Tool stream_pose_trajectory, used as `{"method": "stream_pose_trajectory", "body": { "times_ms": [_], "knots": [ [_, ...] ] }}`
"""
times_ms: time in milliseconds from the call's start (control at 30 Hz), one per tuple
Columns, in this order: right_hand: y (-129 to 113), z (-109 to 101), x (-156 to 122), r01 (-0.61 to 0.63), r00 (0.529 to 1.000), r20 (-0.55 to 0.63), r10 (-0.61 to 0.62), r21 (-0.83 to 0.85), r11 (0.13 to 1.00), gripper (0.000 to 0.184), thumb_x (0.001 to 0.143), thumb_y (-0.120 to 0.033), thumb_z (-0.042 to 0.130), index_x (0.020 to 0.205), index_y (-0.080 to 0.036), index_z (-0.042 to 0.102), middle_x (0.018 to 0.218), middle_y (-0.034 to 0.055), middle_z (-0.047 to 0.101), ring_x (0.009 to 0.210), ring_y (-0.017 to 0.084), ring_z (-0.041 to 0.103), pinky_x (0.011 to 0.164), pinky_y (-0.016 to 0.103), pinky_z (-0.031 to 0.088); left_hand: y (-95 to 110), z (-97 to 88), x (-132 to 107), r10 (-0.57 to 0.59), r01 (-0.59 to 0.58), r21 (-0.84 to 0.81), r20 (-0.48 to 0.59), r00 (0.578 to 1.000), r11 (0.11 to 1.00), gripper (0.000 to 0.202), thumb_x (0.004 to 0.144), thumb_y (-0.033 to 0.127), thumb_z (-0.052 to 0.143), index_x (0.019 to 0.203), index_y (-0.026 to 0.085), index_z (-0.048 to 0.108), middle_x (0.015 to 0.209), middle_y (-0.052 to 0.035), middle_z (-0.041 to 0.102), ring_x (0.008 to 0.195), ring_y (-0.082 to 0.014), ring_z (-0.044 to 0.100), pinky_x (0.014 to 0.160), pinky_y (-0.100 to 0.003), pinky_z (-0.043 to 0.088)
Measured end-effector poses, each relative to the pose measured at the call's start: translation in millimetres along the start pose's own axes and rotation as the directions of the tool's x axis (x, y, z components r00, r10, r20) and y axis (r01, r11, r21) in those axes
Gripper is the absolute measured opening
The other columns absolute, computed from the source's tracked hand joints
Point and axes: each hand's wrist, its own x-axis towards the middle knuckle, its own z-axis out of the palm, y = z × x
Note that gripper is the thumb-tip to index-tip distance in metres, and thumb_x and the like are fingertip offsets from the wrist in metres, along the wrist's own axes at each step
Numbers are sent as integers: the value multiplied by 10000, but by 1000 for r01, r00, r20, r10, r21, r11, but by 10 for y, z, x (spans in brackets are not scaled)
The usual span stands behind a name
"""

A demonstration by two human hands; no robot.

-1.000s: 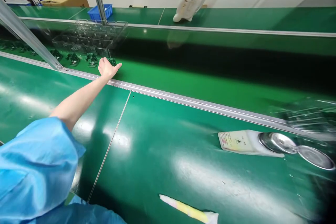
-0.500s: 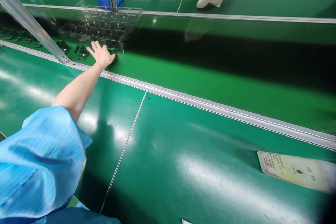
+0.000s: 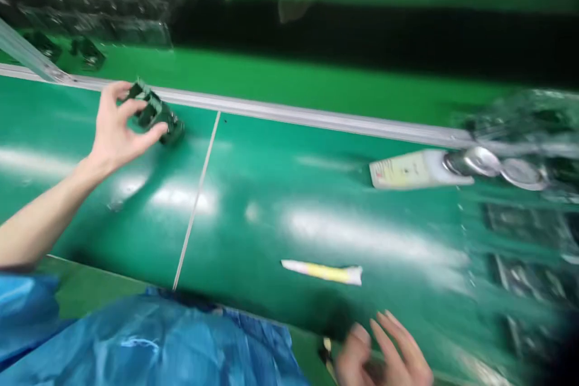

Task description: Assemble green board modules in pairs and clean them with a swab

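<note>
My left hand (image 3: 120, 126) grips a small green circuit board assembly (image 3: 156, 114) between thumb and fingers, raised over the near green bench by the metal rail. Two similar board assemblies (image 3: 88, 53) sit beyond the rail, in front of a clear plastic tray (image 3: 122, 12). My right hand (image 3: 384, 353) is at the bottom edge, blurred, its fingers apart and nothing visible in them. Nearest to it on the bench lies a slim white and yellow tube (image 3: 323, 271).
A long metal rail (image 3: 271, 110) divides the bench, with a slanted metal post (image 3: 27, 51) at left. On the right are a pale labelled packet (image 3: 402, 170), a metal tin (image 3: 482, 161), a round lid (image 3: 522, 174) and blurred clear trays (image 3: 525, 220) with dark parts.
My left hand has lifted a circuit board assembly from beyond the rail and brought it nearer. The view has swung down and right; my right hand and the tube now show.
</note>
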Motion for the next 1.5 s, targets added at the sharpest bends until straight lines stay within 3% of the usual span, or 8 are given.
{"method": "stream_pose_trajectory", "body": {
  "times_ms": [67,133,333,533,767,1100,1367,1500],
  "knots": [
    [-525,90,110,50,998,40,-55,121,991,543,824,-111,644,1348,-227,561,1056,117,679,1015,301,697,820,494,622,279,-73,-753,306,-304,-74,16,952,950,504,552,469,905,903,190,675,1266,-138,558,1165,-330,536,954,-497,488],
    [-1048,290,199,-4,982,182,-45,260,966,690,860,-197,649,1494,-157,380,1217,196,623,1193,343,619,901,544,602,577,-86,-1409,414,-406,-106,64,908,908,410,666,390,852,981,214,658,1317,-146,537,1140,-316,563,832,-427,520],
    [-1770,736,140,-93,934,352,-56,392,915,810,965,-280,480,1581,-49,7,1413,293,498,1382,358,471,1016,542,555,1164,-119,-2300,189,-227,84,319,929,970,542,787,421,737,1251,180,594,1491,-249,388,1267,-439,498,936,-564,486],
    [-1527,670,119,-245,904,428,9,500,830,706,995,-350,514,1576,-188,147,1416,191,546,1358,277,516,1093,485,517,846,-494,-2093,290,-231,-189,402,869,954,857,791,493,747,1518,304,335,1618,-136,310,1463,-393,347,1165,-610,333],
    [-1323,669,120,-236,888,458,-45,537,810,761,940,-404,626,1555,-209,223,1409,193,554,1328,290,543,1073,503,529,373,-32,-1658,294,164,-776,413,862,610,609,816,373,719,1394,350,528,1437,-34,584,1395,-269,485,1192,-449,389],
    [-1298,714,93,-179,910,410,-58,515,838,764,917,-448,654,1522,-174,276,1331,205,610,1268,294,590,1007,503,567,718,210,-1764,64,265,-757,374,925,598,59,813,281,665,854,246,689,823,-1,744,994,-245,717,1049,-522,509],
    [-1313,711,95,-178,923,382,-51,541,822,782,896,-419,691,1519,-152,300,1329,208,616,1281,283,584,1021,471,560,733,248,-1824,81,187,-771,295,952,609,110,834,164,646,872,243,713,837,22,742,865,-170,725,1061,-478,519],
    [-1302,695,79,-202,916,399,-43,550,811,791,908,-435,671,1535,-160,275,1356,195,605,1298,279,574,1042,477,546,651,149,-1818,179,168,-764,349,920,623,203,855,243,672,1050,279,714,1002,-18,753,1112,-228,687,1102,-473,490]
  ]
}}
